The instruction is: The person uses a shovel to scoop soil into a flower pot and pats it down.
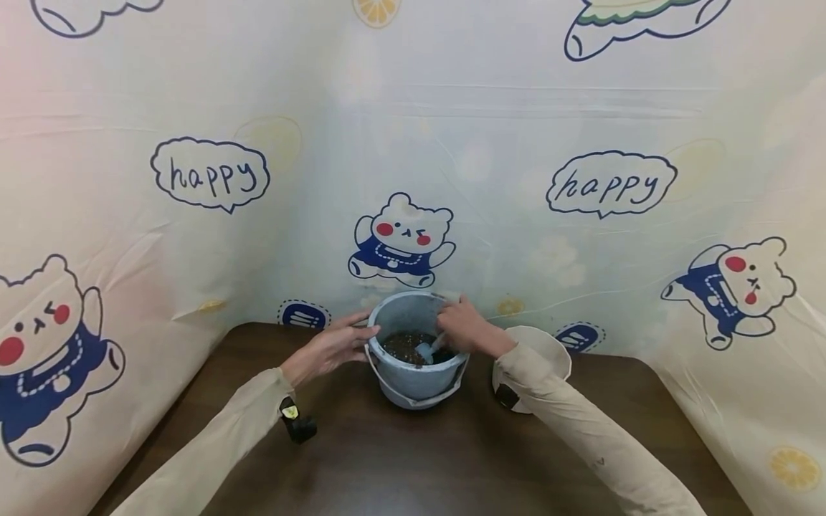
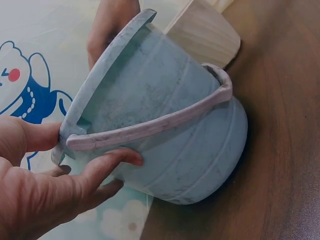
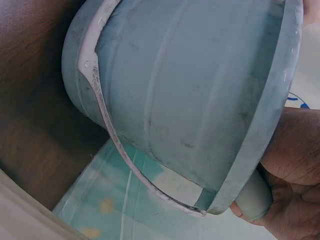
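A light blue bucket (image 1: 419, 381) stands upright on the table, with dark soil (image 1: 401, 345) inside. My left hand (image 1: 332, 347) holds it at the left side; in the left wrist view the thumb lies at the rim and the fingers lie against the outer wall. The pale bail handle (image 2: 150, 130) hangs down along the front. Over the right side of the rim, my right hand (image 1: 464, 326) grips a small blue shovel (image 1: 426, 351), its blade in the soil. The shovel's thick handle end (image 3: 255, 197) pokes out of the fist in the right wrist view.
A cream-coloured pot (image 1: 548, 351) stands to the right of the bucket, partly behind my right sleeve. The brown wooden table (image 1: 374, 459) ends at a printed cloth (image 1: 503, 179) that hangs close behind the bucket and along both sides.
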`<control>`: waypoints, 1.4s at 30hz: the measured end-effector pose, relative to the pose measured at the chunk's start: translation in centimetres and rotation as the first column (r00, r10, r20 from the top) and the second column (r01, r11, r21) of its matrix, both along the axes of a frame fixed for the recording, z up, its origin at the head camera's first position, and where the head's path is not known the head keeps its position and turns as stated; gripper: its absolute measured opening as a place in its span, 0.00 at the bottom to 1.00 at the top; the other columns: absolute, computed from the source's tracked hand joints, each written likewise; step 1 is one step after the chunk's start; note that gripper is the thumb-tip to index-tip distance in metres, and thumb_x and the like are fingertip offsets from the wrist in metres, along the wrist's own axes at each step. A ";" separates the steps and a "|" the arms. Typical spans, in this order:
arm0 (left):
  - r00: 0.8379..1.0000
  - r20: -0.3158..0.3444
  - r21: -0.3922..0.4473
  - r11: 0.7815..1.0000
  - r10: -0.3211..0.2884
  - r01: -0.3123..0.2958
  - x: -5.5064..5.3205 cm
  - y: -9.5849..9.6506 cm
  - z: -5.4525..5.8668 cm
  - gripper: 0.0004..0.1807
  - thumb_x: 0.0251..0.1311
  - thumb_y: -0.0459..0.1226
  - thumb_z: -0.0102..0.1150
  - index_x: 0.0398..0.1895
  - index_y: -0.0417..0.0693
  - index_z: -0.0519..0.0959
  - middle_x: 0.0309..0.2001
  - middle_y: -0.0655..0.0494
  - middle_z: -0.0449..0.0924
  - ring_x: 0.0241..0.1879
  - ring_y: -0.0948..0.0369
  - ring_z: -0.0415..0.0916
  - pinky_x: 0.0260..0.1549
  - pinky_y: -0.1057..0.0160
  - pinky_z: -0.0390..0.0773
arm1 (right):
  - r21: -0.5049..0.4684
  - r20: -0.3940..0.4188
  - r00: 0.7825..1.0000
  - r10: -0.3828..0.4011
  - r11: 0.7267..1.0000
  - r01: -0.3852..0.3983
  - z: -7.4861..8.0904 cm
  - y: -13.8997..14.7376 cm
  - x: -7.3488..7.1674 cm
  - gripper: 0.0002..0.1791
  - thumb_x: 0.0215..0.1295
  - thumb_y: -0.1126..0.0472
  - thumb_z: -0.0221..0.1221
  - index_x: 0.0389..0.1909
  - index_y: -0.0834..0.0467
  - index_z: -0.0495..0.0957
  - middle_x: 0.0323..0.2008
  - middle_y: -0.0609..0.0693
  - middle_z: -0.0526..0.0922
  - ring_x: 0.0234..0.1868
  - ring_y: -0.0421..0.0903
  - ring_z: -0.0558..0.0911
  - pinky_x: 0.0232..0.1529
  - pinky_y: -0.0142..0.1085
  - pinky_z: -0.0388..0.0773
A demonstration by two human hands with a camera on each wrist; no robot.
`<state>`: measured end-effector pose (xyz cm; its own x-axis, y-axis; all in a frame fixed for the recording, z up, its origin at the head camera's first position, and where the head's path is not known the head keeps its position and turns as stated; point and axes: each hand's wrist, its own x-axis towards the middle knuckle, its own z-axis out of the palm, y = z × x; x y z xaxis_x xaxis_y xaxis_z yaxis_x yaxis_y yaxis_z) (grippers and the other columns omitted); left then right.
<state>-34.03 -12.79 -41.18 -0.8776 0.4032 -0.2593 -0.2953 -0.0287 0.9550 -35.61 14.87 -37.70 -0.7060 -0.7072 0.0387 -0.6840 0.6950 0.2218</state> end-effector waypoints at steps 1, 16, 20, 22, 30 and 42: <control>1.000 -0.001 0.001 1.000 -0.004 0.004 0.0 0.0 0.0 0.38 0.81 0.34 0.49 0.86 0.47 0.45 0.80 0.28 0.52 0.77 0.36 0.57 0.69 0.36 0.70 | -0.002 0.003 1.000 0.003 1.000 -0.002 0.1 0.1 0.0 0.05 0.62 0.60 0.73 0.28 0.54 0.87 0.34 0.51 0.85 0.42 0.52 0.80 0.42 0.47 0.68; 1.000 -0.007 -0.025 0.999 -0.026 0.025 -0.4 -0.2 -0.1 0.37 0.80 0.35 0.51 0.85 0.46 0.49 0.78 0.31 0.55 0.65 0.42 0.74 0.67 0.37 0.72 | -0.012 -0.023 0.997 0.071 0.997 -0.071 0.1 0.6 0.2 0.07 0.60 0.58 0.76 0.38 0.53 0.91 0.39 0.49 0.85 0.44 0.50 0.76 0.42 0.43 0.66; 1.000 -0.011 -0.019 1.000 -0.007 0.007 -0.4 0.2 -0.2 0.37 0.81 0.35 0.50 0.86 0.46 0.47 0.79 0.30 0.54 0.75 0.38 0.62 0.66 0.39 0.75 | 0.000 -0.087 0.990 0.112 0.994 -0.112 -0.1 0.8 0.1 0.07 0.58 0.57 0.77 0.37 0.51 0.92 0.38 0.48 0.84 0.42 0.49 0.74 0.39 0.43 0.62; 1.000 -0.021 -0.030 1.000 0.000 -0.001 -0.2 0.2 -0.1 0.37 0.81 0.35 0.50 0.86 0.45 0.47 0.78 0.29 0.56 0.74 0.38 0.64 0.63 0.42 0.79 | -0.013 -0.100 0.988 0.115 0.993 -0.117 0.0 0.9 0.2 0.07 0.57 0.57 0.77 0.37 0.50 0.92 0.37 0.48 0.83 0.42 0.48 0.72 0.39 0.43 0.61; 0.999 -0.049 -0.037 0.999 0.020 -0.022 0.3 0.2 -0.3 0.36 0.81 0.35 0.50 0.85 0.43 0.48 0.77 0.28 0.57 0.72 0.38 0.67 0.60 0.41 0.81 | -0.128 -0.055 0.993 0.109 0.985 -0.115 -0.2 1.8 0.1 0.09 0.57 0.58 0.77 0.40 0.51 0.93 0.35 0.48 0.81 0.42 0.49 0.71 0.39 0.43 0.57; 0.999 -0.048 -0.034 0.999 0.022 -0.024 0.3 0.1 -0.3 0.36 0.80 0.37 0.51 0.85 0.44 0.50 0.75 0.30 0.63 0.69 0.43 0.72 0.58 0.44 0.83 | -0.381 0.021 0.999 0.031 0.924 -0.021 0.1 3.6 0.9 0.11 0.63 0.59 0.73 0.45 0.54 0.92 0.34 0.48 0.79 0.37 0.47 0.67 0.38 0.42 0.50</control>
